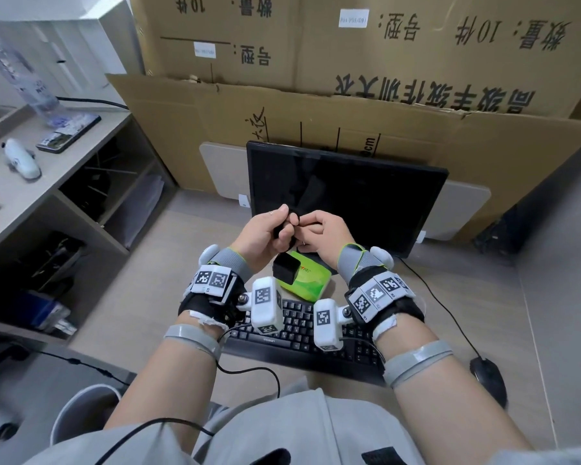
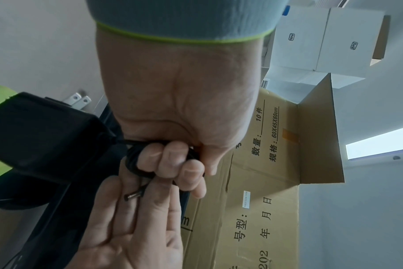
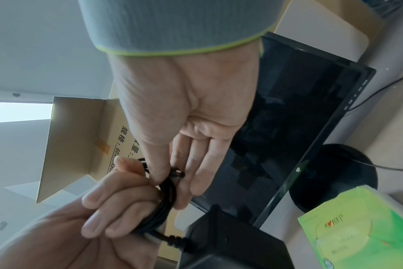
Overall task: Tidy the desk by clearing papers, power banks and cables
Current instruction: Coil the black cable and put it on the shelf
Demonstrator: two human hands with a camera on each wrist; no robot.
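Note:
A black power adapter (image 1: pixel 285 270) hangs by its cord below my hands, in front of the dark monitor (image 1: pixel 346 196). My left hand (image 1: pixel 267 229) has its fingers curled round the coiled black cable (image 2: pixel 136 163). The adapter (image 2: pixel 41 136) shows its two metal prongs (image 2: pixel 78 100) in the left wrist view. My right hand (image 1: pixel 326 229) pinches the cable's free end (image 3: pixel 176 172) between thumb and fingers. The barrel plug (image 2: pixel 133 194) sticks out between the right hand's fingers (image 2: pixel 163 200). Part of the coil (image 3: pixel 163 200) is hidden inside the left fist.
A green packet (image 1: pixel 311 280) lies between monitor and black keyboard (image 1: pixel 299 330). A wired mouse (image 1: pixel 487 374) sits at the right. Cardboard boxes (image 1: pixel 349 62) stand behind. On the shelf unit (image 1: pixel 47 182) at the left are a water bottle (image 1: pixel 17 68), a phone (image 1: pixel 69 132) and a small white device (image 1: pixel 22 159).

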